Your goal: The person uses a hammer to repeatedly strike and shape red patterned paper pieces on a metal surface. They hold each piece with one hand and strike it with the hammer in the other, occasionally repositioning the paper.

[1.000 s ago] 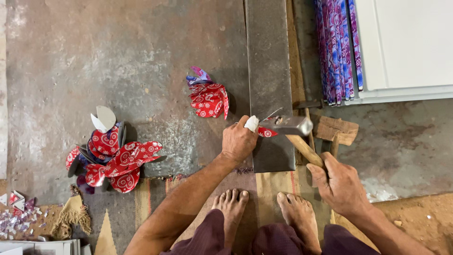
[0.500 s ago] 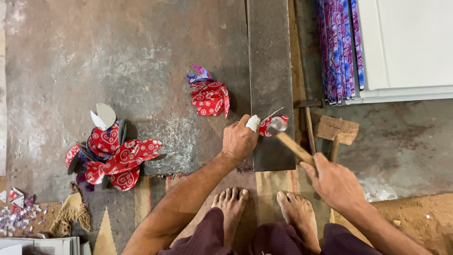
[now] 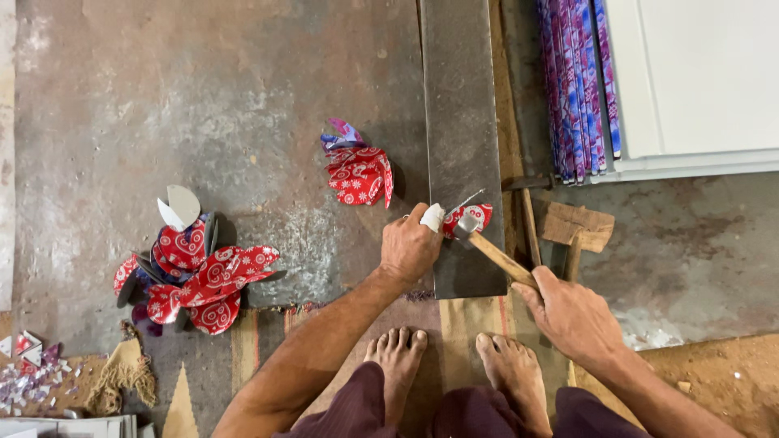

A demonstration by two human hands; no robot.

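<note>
A small red piece of thin sheet metal printed with white patterns (image 3: pixel 471 217) lies on the near end of the long dark steel bar (image 3: pixel 459 122) that runs up the stained concrete floor (image 3: pixel 203 105), pinned there under the left hand (image 3: pixel 410 247), whose fingers press down on its edge; one fingertip wears a white wrap (image 3: pixel 432 216). The right hand (image 3: pixel 572 312) has its fingers clenched around the wooden handle of a hammer (image 3: pixel 495 253), the steel head resting on or just above the red piece, close beside the wrapped finger. To do this blow well, it seems wise to keep the piece flat against the bar, strike squarely with short, controlled taps, and hold the left fingertips back from the hammer face, since the gap between them looks slim. Two bare feet (image 3: pixel 454 365) rest on the boards just below the bar. To the left, a heap of curved red patterned metal cut-outs (image 3: pixel 199 276) sits on the floor with a pale grey blank on top, and a smaller cluster of red and purple pieces (image 3: pixel 357 170) lies nearer the bar. Upright purple patterned sheets (image 3: pixel 576 85) lean beside a white panel (image 3: pixel 698 81) at upper right, and a wooden block (image 3: pixel 578 225) sits just right of the bar.
</note>
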